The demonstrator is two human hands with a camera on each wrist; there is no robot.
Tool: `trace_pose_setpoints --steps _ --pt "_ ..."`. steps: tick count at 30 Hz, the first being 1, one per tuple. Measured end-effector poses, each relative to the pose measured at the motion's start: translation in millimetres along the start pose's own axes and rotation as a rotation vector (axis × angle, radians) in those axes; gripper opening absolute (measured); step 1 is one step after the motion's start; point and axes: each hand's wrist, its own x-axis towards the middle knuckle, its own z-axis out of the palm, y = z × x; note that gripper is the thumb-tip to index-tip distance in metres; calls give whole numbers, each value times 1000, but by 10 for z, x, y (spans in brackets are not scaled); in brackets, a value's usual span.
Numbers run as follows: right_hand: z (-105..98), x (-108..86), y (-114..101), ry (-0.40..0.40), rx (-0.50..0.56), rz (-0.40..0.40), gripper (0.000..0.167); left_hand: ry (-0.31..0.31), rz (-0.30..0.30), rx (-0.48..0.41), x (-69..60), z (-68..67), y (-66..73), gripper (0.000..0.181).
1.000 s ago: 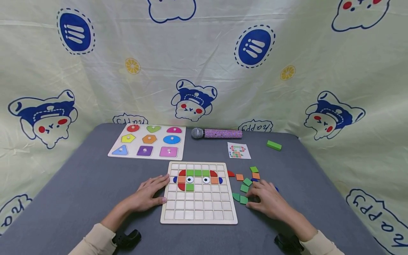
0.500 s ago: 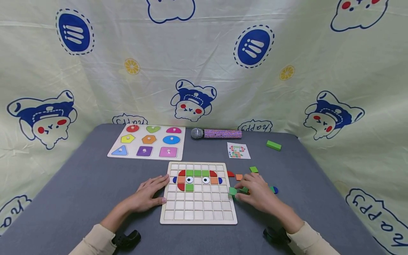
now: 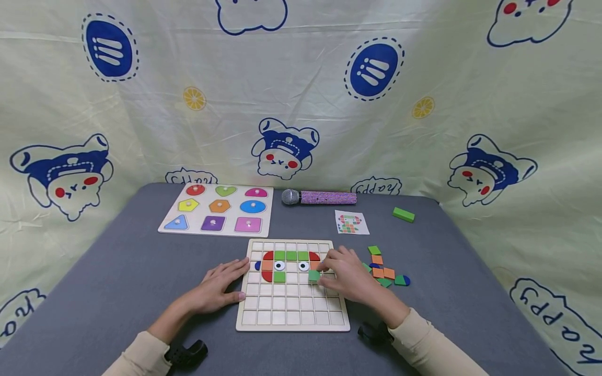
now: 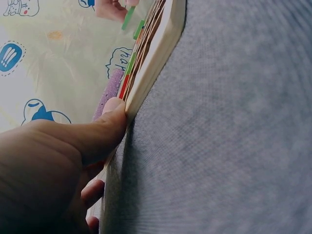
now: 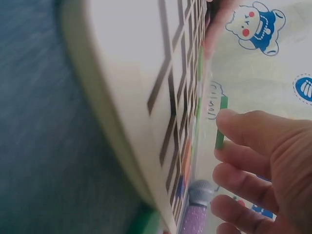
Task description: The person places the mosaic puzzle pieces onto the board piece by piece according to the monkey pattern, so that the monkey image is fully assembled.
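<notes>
In the head view my right hand (image 3: 351,277) pinches a green square tile (image 3: 313,277) over the right part of a wooden grid board (image 3: 291,316). The right wrist view shows this tile (image 5: 220,139) edge-on between thumb and fingers, raised above the board. My left hand (image 3: 220,286) rests against the board's left edge with fairly straight fingers; in the left wrist view its thumb (image 4: 109,124) touches the board's side. Red, green, orange and blue pieces and two eye tiles lie in the upper rows. The blue piece at the right end is hidden behind my right hand.
Loose coloured tiles (image 3: 378,273) lie right of the board. Behind it are a small picture card (image 3: 352,222), a glittery purple microphone (image 3: 324,197) and a shape puzzle board (image 3: 197,225). A green block (image 3: 404,214) lies at the back right.
My right hand has picked a green square tile from the loose pieces and carried it left over the board. The left hand has stayed at the board's edge.
</notes>
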Motion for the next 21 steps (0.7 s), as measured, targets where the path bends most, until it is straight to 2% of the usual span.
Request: trace_pose_setpoints --steps 9,21 --pt "128 119 -96 -19 -47 7 16 1 3 -7 -1 8 -20 70" --pt "177 141 -98 -25 -49 -2 19 1 0 -10 -4 0 -1 69"
